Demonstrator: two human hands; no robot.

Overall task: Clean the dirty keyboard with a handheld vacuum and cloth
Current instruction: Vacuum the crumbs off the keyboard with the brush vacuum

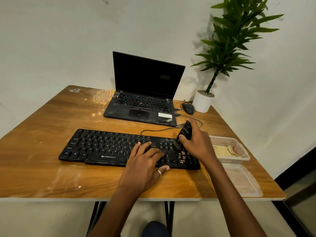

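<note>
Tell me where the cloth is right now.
In the head view, the yellowish cloth lies inside the clear plastic tub at the right side of the table, just right of the keyboard and the right hand.

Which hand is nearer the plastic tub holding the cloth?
Right. The right hand, gripping the handheld vacuum over the right end of the keyboard, is just beside the tub. The left hand rests flat on the keys, farther from it.
</note>
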